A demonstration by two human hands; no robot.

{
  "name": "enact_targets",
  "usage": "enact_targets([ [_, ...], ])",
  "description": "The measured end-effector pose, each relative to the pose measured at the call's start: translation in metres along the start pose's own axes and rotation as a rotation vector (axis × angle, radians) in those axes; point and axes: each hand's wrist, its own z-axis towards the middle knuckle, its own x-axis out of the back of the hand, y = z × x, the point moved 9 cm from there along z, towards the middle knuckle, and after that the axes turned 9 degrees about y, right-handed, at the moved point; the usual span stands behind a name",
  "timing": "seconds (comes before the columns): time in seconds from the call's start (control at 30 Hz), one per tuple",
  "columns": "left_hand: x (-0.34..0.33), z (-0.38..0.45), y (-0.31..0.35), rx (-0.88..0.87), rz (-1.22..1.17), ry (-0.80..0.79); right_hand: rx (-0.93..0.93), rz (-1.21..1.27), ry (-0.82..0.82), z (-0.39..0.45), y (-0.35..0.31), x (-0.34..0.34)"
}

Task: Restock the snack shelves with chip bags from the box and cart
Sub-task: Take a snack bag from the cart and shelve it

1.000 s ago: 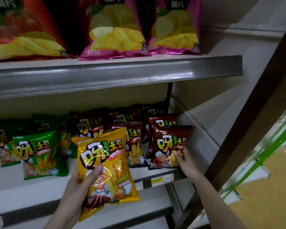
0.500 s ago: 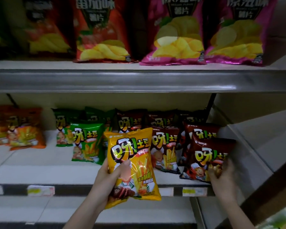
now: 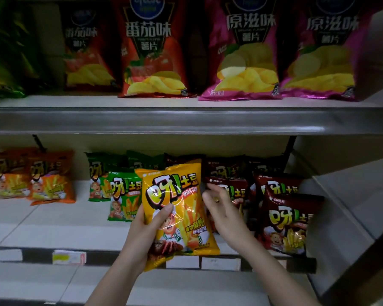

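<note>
1. At the front edge of the middle shelf (image 3: 53, 230), the left hand (image 3: 142, 235) grips a yellow chip bag (image 3: 177, 208) by its lower left part, thumb across the printed face, fingers hidden behind. The bag stands upright, its bottom edge hanging below the shelf lip.
2. Right hand (image 3: 223, 215) is just beside the yellow bag's right edge, fingers loosely extended and slightly spread, clasping nothing. Contact with the bag behind it cannot be confirmed.
3. Directly behind the right hand stands a dark red bag (image 3: 237, 191); two further dark red bags (image 3: 285, 219) occupy the right end of the shelf, the front one near the front edge.
4. Green bags (image 3: 122, 199) stand left of the yellow bag, mid-shelf, one partly covered by it.
5. Orange bags (image 3: 49, 180) stand toward the left end, set back from the front edge and well apart from the green group.
6. Price labels (image 3: 69, 257) are fixed along the dark front strip of the shelf.
7. On the upper shelf (image 3: 186, 122), two large red tomato-flavour bags (image 3: 155, 51) stand left of centre and two large magenta bags (image 3: 243, 58) right of centre, all upright near the front edge. A green item at the far left is too blurred to identify.
</note>
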Motion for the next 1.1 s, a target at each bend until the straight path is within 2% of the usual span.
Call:
enact_targets([
  [0.1,0.009,-0.003,0.007,-0.052,0.012,0.028,-0.040,0.066,-0.128,-0.002,-0.011,-0.029],
  [0.3,0.065,-0.016,0.017,-0.081,0.054,0.160,-0.100,0.101,-0.252,0.004,-0.007,-0.089],
  [0.8,0.323,-0.068,0.060,-0.052,-0.096,0.698,-0.121,0.191,-0.660,-0.045,-0.080,-0.370],
  [0.97,0.412,-0.081,0.068,0.042,-0.088,0.756,-0.129,0.196,-0.800,-0.076,-0.111,-0.466],
  [1.1,0.481,-0.091,0.072,0.043,-0.114,0.834,-0.109,0.177,-0.852,-0.095,-0.127,-0.532],
])
